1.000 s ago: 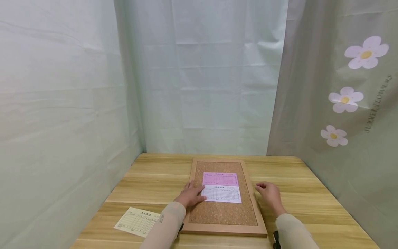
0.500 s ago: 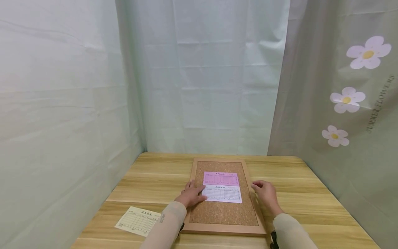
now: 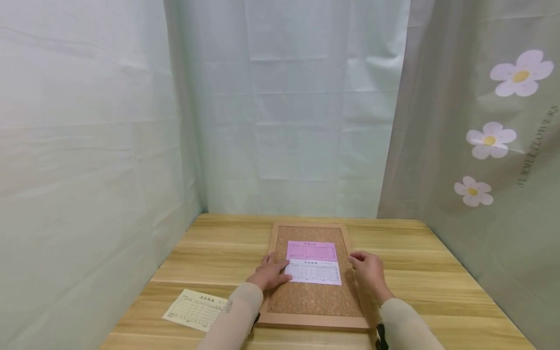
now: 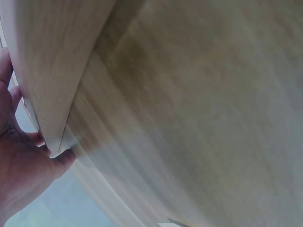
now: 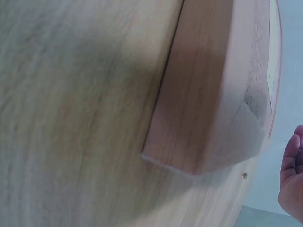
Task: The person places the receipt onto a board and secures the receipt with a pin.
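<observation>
A cork board (image 3: 317, 299) with a wooden frame lies on the table. On it are a pink printed form (image 3: 311, 250) and, just nearer, a white printed form (image 3: 313, 271). My left hand (image 3: 270, 273) lies across the board's left edge, fingers spread, thumb and index finger at the white form's left side. My right hand (image 3: 369, 272) is over the board's right frame, thumb and index fingertips brought together near the forms; I cannot tell whether something small is between them. In the right wrist view only part of that hand (image 5: 291, 175) shows.
A yellow printed form (image 3: 194, 308) lies on the wooden table (image 3: 420, 272) left of the board, partly covered by the left sleeve. A small brassy spot (image 5: 244, 175) shows on the table in the right wrist view. Pale curtains (image 3: 302, 121) surround the table.
My right hand has moved left, from the table beside the board to over its right frame, with its fingertips kept together. My left hand stays at the white form.
</observation>
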The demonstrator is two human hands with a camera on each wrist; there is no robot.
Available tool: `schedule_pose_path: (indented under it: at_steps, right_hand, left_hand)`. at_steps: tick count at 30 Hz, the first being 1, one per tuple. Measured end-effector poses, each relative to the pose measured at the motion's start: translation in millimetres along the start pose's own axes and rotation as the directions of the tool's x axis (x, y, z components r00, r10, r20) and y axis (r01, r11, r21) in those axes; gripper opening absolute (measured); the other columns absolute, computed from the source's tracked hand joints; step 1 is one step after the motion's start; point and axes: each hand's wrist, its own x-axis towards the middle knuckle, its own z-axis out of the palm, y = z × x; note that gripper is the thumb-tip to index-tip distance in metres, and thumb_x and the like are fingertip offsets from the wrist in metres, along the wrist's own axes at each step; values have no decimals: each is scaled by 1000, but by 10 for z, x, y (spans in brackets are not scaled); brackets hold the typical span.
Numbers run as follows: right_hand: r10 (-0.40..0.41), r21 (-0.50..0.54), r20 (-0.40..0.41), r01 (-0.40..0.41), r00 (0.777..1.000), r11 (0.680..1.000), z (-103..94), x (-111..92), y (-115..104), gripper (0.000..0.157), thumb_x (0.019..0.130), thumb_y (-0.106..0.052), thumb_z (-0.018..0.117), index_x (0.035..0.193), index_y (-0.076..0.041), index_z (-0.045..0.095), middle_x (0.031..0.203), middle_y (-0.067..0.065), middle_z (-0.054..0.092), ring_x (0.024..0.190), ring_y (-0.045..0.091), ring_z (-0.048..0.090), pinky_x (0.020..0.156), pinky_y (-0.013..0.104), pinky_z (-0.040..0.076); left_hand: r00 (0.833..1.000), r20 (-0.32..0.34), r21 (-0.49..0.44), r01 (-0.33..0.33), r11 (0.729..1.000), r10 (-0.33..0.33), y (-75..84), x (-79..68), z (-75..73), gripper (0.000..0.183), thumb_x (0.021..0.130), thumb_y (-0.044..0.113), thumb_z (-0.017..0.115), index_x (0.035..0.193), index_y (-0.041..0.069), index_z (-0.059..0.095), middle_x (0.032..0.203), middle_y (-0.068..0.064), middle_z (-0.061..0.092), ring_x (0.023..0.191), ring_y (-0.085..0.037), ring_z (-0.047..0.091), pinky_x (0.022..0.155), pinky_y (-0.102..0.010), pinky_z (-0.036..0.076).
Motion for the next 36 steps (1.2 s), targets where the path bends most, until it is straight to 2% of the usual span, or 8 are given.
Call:
schedule_pose_path:
  at_steps: [5, 17, 24, 31, 36]
  right_hand:
    - [-24, 21, -13, 25, 1000, 999, 42, 12, -29, 19, 95, -10, 67, 105, 5, 72, 94, 13, 70, 79, 22, 63, 65, 30, 52]
    - [-6, 53, -1, 6, 1000, 999, 141, 10, -91, 19, 95, -10, 66, 107, 4, 71, 96, 13, 70, 79, 21, 65, 66, 32, 54]
    - [38, 49, 13, -38, 999, 998, 194, 12, -135, 18, 97, -11, 65, 109, 2, 71, 96, 12, 68, 82, 23, 63, 67, 30, 53]
    - [41, 54, 9, -41, 999, 998, 253, 30, -170, 18, 95, -13, 68, 105, 1, 72, 94, 12, 68, 81, 25, 64, 65, 29, 52]
    - [28, 55, 25, -30, 999, 998, 308, 37, -180, 18, 95, -14, 68, 105, 0, 73, 94, 10, 68, 79, 21, 63, 67, 29, 53]
  left_hand:
    - [1000, -2, 5, -2, 1000, 2, 3, -1, 2, 56, 96, 40, 65, 146, 18, 52, 160, -25, 17, 146, -46, 13, 107, -68, 25]
    - [1000, -4, 19, -9, 1000, 10, 4, -1, 3, 56, 96, 40, 64, 146, 18, 52, 160, -25, 17, 146, -45, 14, 107, -67, 26]
    - [1000, -1, 12, -4, 1000, 4, 6, -8, -5, 56, 96, 40, 64, 147, 18, 51, 161, -24, 17, 146, -45, 14, 106, -68, 26]
    - [1000, 3, 1, -5, 1000, 5, 10, -11, -9, 56, 96, 40, 64, 146, 18, 52, 161, -24, 17, 147, -44, 13, 106, -68, 26]
    - [1000, 1, 2, -11, 1000, 11, 12, -13, -8, 56, 96, 41, 64, 146, 18, 52, 161, -24, 17, 147, -44, 13, 105, -68, 26]
